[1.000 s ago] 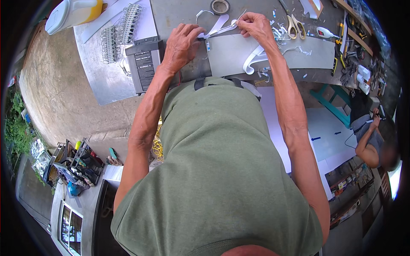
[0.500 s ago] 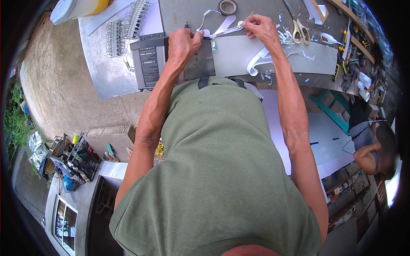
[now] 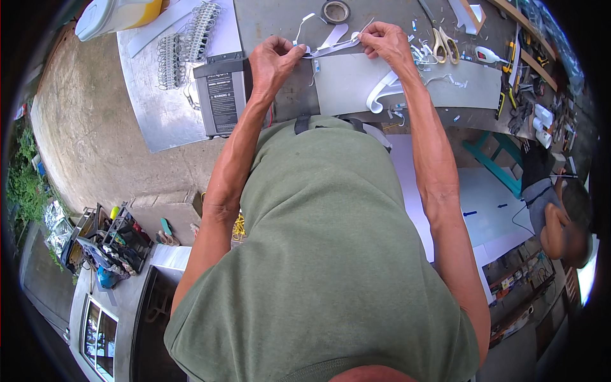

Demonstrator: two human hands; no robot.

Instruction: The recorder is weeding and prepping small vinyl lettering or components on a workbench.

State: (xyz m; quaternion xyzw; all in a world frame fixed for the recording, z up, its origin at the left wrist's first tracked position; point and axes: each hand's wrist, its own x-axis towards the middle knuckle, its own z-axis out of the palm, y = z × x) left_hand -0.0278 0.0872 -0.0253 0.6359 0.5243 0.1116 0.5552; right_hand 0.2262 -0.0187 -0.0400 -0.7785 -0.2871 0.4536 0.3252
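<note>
My left hand (image 3: 273, 60) and my right hand (image 3: 384, 43) both pinch a thin white strip (image 3: 334, 46) stretched between them above the grey workbench (image 3: 273, 19). The left hand grips its left end, the right hand its right end. Below the strip lies a flat grey sheet (image 3: 347, 79) with a curled white strip (image 3: 382, 92) on it. A roll of tape (image 3: 335, 11) sits just beyond the hands. A dark grey metal box (image 3: 223, 95) stands left of my left hand.
Yellow-handled scissors (image 3: 441, 43) and scattered small tools (image 3: 515, 70) lie to the right on the bench. A metal sheet (image 3: 159, 108) with rows of small modules (image 3: 184, 38) sits at left. Another person (image 3: 560, 223) crouches at right near white boards (image 3: 484, 210).
Both hands have stayed on the white strip, shifting slightly; the strip is now held up a little off the grey sheet.
</note>
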